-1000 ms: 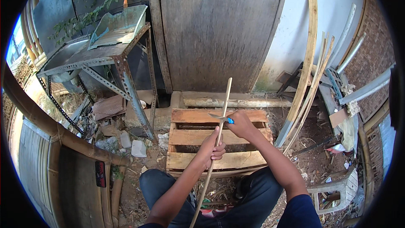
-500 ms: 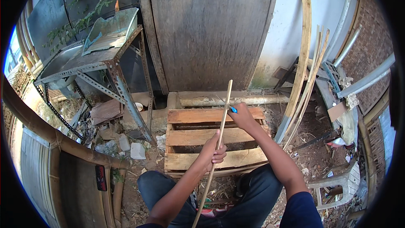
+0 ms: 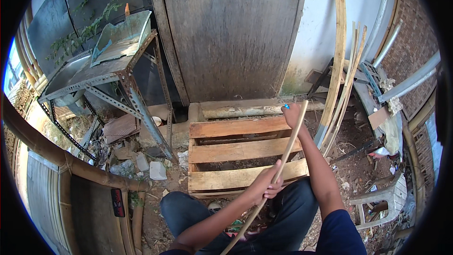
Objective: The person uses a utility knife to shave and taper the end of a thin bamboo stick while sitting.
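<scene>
Seated person, head view. The left hand (image 3: 267,185) is wrapped around a long thin bamboo stick (image 3: 276,174) near its middle, the grip pressed together on the shaft. The right hand (image 3: 292,114) is reached forward to the stick's far end, grip closed about it, with a small blue tool (image 3: 286,106) showing at the top of the fist; what kind of tool it is cannot be told at this size.

Position of the stick: it runs on a diagonal, from low between the knees up and away to the right, ending just above the right hand. Its long axis points toward the grey wooden door (image 3: 231,33). The stick lies above the wooden pallet (image 3: 222,153) and does not appear to rest on it. The left hand is the nearer one to the body and carries the shaft; the right hand sits at the tip, well along the axis from the left.

Surroundings: a slotted-angle metal rack (image 3: 118,73) stands to the left of the pallet, rubble on the ground beneath it. Bent wooden strips (image 3: 337,61) lean on the white wall to the right. A thick bamboo pole (image 3: 52,153) crosses the lower left.
</scene>
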Motion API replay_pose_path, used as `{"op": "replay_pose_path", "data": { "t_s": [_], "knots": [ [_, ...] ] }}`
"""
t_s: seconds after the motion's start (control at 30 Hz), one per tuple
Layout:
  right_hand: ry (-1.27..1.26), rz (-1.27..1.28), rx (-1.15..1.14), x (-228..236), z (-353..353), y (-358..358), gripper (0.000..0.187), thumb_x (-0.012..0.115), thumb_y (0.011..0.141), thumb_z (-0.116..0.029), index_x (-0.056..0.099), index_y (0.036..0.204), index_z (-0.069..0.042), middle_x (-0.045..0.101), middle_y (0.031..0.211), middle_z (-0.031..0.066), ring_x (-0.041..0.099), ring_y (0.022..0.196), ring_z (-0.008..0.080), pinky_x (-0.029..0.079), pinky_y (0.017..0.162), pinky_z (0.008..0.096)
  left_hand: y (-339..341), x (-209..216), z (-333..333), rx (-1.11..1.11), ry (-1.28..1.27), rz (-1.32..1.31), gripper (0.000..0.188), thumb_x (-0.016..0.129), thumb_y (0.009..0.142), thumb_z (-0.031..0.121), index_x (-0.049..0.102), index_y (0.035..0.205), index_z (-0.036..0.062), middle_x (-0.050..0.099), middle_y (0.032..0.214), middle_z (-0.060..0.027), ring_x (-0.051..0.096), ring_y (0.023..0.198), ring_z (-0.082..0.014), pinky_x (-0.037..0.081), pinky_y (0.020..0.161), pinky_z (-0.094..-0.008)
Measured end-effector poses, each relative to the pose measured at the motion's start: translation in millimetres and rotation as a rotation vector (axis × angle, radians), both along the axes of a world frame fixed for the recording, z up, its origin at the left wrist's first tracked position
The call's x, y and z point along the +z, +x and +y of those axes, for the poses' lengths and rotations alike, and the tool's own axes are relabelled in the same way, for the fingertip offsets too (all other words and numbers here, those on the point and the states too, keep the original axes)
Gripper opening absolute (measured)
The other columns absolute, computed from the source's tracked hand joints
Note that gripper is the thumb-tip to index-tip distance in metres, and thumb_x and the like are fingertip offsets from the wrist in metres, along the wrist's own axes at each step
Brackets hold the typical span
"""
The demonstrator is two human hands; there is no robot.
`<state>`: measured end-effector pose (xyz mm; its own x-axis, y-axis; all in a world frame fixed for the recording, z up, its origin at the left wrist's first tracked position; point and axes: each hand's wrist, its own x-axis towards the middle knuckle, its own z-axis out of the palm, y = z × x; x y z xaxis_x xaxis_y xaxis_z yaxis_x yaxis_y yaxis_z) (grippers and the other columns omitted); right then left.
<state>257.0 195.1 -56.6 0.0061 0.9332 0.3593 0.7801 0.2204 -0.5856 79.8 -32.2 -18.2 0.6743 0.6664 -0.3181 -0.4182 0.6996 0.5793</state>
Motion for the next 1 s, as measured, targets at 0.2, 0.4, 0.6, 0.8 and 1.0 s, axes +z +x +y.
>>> {"op": "replay_pose_path", "data": {
  "t_s": [0.2,0.4,0.6,0.8,1.0],
  "knots": [
    [-0.169,0.459,0.114,-1,-3,7,0.035,0.059,0.075,-0.019,0.044,0.056,0.006,0.038,0.044,0.0064,0.037,0.044,0.0176,0.032,0.047,0.0369,-65,7,37,0.212,0.024,-0.06,0.05,0.028,0.098,0.049,0.039,0.07,0.0106,0.023,0.046,0.0066,0.019,0.033,-0.0026,0.018,0.029,-0.0169],
    [-0.074,0.249,0.482,63,-79,-78,0.029,0.06,0.074,-0.016,0.047,0.058,0.004,0.037,0.047,0.0125,0.032,0.045,0.0169,0.031,0.046,0.0363,-83,22,35,0.267,0.051,-0.046,0.049,0.028,0.099,0.049,0.039,0.07,0.0109,0.023,0.047,0.0061,0.019,0.033,-0.0028,0.017,0.029,-0.0169],
    [0.237,-0.016,0.72,54,-85,-93,0.026,0.057,0.074,-0.013,0.046,0.06,0.006,0.039,0.048,0.0179,0.032,0.044,0.0213,0.033,0.047,0.0384,-72,16,32,0.254,0.091,-0.001,0.051,0.026,0.098,0.052,0.038,0.069,0.0113,0.022,0.047,0.006,0.017,0.033,-0.0028,0.015,0.029,-0.0175],
    [0.082,0.174,0.266,58,-39,-52,0.026,0.054,0.075,-0.012,0.044,0.061,0.008,0.037,0.05,0.0201,0.032,0.046,0.0196,0.031,0.047,0.0394,-42,12,21,0.168,0.051,-0.017,0.052,0.03,0.096,0.055,0.036,0.067,0.0117,0.021,0.046,0.0064,0.016,0.033,-0.0024,0.015,0.029,-0.0177],
    [-0.018,0.151,0.422,45,-72,-79,0.026,0.055,0.074,-0.012,0.045,0.06,0.008,0.04,0.05,0.0215,0.038,0.043,0.0244,0.033,0.048,0.0402,-62,3,34,0.187,-0.004,-0.085,0.053,0.028,0.097,0.054,0.036,0.066,0.0118,0.02,0.046,0.0073,0.016,0.033,-0.002,0.014,0.029,-0.0174]
  ]
}}
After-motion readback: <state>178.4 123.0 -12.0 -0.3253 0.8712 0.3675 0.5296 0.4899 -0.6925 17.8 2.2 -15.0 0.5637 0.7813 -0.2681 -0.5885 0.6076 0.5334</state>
